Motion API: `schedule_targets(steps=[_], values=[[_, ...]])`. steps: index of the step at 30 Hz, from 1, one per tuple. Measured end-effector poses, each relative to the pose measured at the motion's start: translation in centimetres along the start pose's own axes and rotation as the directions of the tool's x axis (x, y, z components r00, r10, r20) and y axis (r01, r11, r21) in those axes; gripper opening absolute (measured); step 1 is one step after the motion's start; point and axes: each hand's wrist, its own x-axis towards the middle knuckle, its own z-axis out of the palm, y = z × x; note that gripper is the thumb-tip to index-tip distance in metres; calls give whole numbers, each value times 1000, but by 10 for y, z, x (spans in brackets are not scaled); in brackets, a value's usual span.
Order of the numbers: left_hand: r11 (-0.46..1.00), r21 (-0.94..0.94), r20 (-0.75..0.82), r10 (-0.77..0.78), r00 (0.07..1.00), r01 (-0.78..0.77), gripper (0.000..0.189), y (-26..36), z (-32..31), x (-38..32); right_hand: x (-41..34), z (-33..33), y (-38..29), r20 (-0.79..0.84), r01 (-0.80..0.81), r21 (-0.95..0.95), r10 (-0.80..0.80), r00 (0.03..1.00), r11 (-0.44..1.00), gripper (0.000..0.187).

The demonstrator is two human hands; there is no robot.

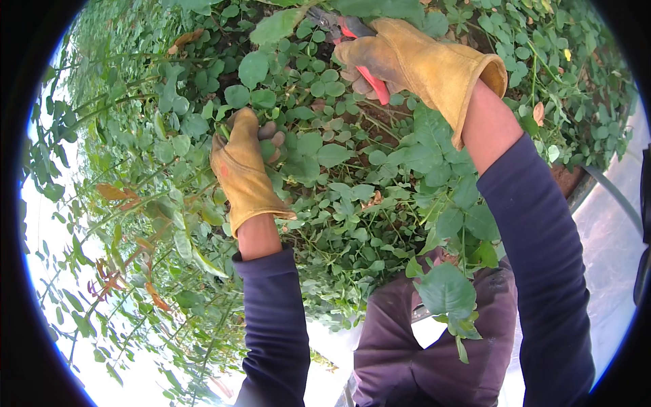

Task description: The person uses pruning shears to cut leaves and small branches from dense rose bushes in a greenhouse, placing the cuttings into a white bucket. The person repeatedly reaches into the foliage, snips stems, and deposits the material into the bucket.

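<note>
My right hand point(396, 61), in a tan leather work glove, grips red-handled pruning shears point(374, 84) near the top of the view. The dark metal head of the shears point(325, 21) points up and left, partly behind a leaf, so I cannot tell whether the blades are apart. Lower and to the left, my left hand point(244, 157) wears a matching glove. A short green stem point(224, 132) shows between its thumb and fingers, and leaves point(305, 152) press against its right side.
Dense leafy bushes point(356, 234) surround both hands, with brown soil point(381, 129) showing through. Long stems with reddish leaves point(107, 280) reach out at the left. A leafy shoot point(447, 292) hangs before my legs point(386, 346). A grey hose or pipe point(613, 191) curves at the right edge.
</note>
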Motion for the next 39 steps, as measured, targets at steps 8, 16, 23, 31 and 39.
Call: schedule_targets(steps=[8,16,23,31,39], values=[[999,-38,76,36,996,-33,50,2,0,-5,-10,25,0,54,-119,-35,120,991,992,35],[994,-99,-20,48,999,-50,58,6,-22,-44,-59,36,31,70,-173,171,163,984,970,32],[998,-56,87,38,995,-34,52,47,-16,-77,-104,-8,24,29,-168,266,167,986,949,33],[985,-118,89,140,986,-129,48,71,30,-58,-94,-45,8,-282,-163,-107,127,951,981,35],[959,96,183,248,951,-268,49,70,55,-40,-105,-37,38,-218,-40,-163,3,976,986,38]])
